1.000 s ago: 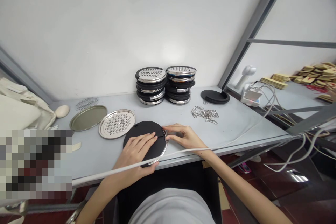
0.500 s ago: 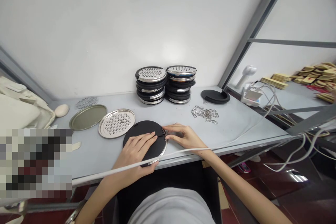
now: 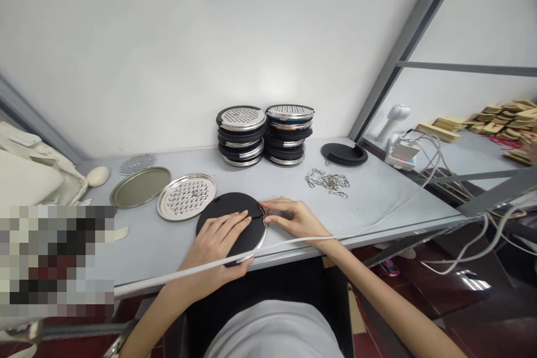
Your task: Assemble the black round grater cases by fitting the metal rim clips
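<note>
Black disc point(image 3: 235, 206) on desk point(image 3: 377, 193), near edge. L hand point(image 3: 215, 243) flat atop, fingers straight; R hand point(image 3: 300, 219) w/ fingers clamped on wire clip point(image 3: 264, 212) at disc's R rim. Step: prob. seating clip; next move prob. needs steady L, small R push.

Disc point(image 3: 252, 236) under left grip point(image 3: 218, 238): plain black, silvery rim. Clip point(image 3: 265, 216) in right grip point(image 3: 296, 218): silvery, like loose clips point(image 3: 330, 181) beyond it. Left of left grip: silvery plate point(image 3: 187, 197) patterned with perforations; farther left, plain olive-green plate point(image 3: 140, 187). Beyond both grips: two stacks point(image 3: 242, 137) banded black and silver, silver tops hole-dotted. Worktop point(image 3: 369, 196) beneath: pale grey.
</note>
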`<state>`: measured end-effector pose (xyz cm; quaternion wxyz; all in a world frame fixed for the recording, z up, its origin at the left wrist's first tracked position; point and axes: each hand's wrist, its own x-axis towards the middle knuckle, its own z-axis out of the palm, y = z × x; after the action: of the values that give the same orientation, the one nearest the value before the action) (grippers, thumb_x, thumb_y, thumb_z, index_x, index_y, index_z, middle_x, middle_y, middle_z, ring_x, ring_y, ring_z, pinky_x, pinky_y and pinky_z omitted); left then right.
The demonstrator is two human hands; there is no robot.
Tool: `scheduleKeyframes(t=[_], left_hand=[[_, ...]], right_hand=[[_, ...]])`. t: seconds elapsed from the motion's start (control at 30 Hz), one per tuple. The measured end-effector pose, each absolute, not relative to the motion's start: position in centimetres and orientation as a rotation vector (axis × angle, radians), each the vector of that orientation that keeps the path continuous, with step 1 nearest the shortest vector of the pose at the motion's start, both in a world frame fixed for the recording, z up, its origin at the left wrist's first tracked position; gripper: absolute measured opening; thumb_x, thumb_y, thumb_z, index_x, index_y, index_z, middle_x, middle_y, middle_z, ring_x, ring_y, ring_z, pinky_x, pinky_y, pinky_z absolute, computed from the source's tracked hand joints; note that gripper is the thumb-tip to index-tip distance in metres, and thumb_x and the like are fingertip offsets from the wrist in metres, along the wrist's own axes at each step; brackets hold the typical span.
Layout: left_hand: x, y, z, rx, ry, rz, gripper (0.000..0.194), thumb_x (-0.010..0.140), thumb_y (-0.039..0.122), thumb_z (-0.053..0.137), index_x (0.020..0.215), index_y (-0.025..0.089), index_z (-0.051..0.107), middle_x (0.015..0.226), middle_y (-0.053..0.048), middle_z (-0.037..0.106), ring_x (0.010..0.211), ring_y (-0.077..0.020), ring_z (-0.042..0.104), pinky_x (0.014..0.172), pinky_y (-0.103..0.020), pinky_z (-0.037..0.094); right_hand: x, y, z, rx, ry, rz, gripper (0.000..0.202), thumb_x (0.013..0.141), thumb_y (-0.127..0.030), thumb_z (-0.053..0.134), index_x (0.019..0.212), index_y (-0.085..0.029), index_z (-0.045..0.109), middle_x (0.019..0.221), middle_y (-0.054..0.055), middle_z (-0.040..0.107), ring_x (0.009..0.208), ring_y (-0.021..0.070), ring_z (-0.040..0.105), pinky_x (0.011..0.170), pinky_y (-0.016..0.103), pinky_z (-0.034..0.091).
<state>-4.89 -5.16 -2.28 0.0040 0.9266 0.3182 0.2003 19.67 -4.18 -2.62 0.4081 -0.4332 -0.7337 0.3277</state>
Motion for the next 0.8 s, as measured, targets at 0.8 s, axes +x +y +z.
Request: scheduleKeyframes(t=[0.8], left_hand=[[-4.96, -5.22, -2.16, 2.911, 1.003, 0.631, 0.061, 0.081, 0.028, 0.061, 0.138, 0.019, 0.043, 0.140, -0.007, 0.048, 0.126, -0.0258, 0.044, 0.101, -0.040, 0.037]], right_hand=[[19.63, -4.28, -2.78, -1.090, -1.897, 0.782, 0.034, 0.086, -0.036, 0.064, 0.118, -0.028, 0.066, 0.120, 0.004, 0.067, 0.115, 0.0210, 0.058, 0.102, 0.039, 0.046]])
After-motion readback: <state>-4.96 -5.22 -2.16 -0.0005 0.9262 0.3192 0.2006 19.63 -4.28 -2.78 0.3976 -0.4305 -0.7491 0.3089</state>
